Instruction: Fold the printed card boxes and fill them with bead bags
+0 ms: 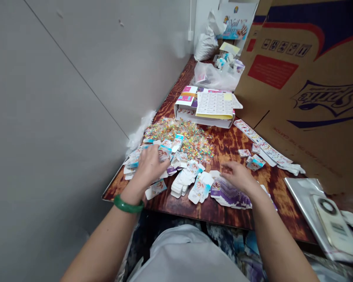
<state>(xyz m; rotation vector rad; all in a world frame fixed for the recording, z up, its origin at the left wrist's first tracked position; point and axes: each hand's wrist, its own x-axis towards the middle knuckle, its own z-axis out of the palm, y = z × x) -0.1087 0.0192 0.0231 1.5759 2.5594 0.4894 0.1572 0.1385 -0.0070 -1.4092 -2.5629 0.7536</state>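
Note:
My left hand (150, 166), with a green bangle (128, 205) at the wrist, reaches into a heap of small flat printed cartons (186, 177) on the wooden table (232, 143); its fingers curl over a carton, partly blurred. My right hand (237, 176) rests knuckles up on a fanned stack of purple-and-white flat cartons (230, 194), fingers bent together as in a pinch. What the fingertips hold is hidden. Behind the cartons lies a pile of small colourful packets (182, 135).
A white box with printed sheets (207, 105) sits mid-table, clear plastic bags (216, 74) beyond it. A large cardboard box (306, 78) stands along the right. Sticker strips (263, 145) lie at right; a plastic sleeve with a card (326, 215) sits near right. Grey wall at left.

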